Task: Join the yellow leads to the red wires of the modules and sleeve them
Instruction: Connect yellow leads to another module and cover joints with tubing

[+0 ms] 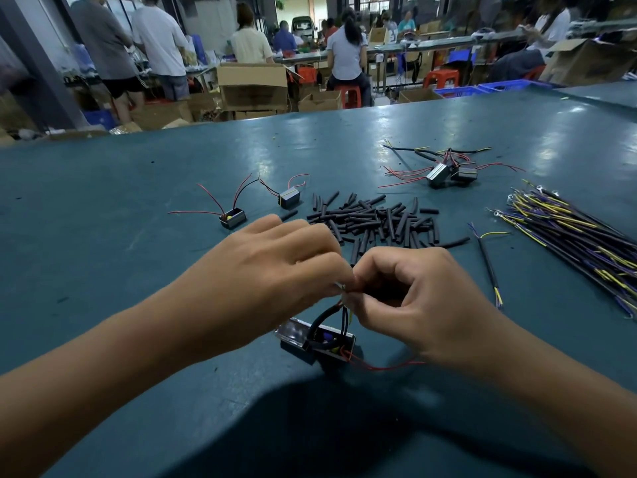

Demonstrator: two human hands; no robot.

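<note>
Module [319, 341] with its wires lies on the teal table [120, 201], directly below the two hands that meet above it. Beyond the module, the bundle of black cables with yellow leads [568, 236] spreads far to its right, and the heap of black sleeves [375, 219] sits straight behind it. Finished modules [448, 172] lie farther back on the right; two bare modules [233, 217] [289, 198] wait back on the left. The left hand [275, 270] curls its fingers and pinches the wire ends above the module; the right hand [413, 298], likewise curled, pinches the same joint. A red wire [382, 367] trails from the module's near right side.
</note>
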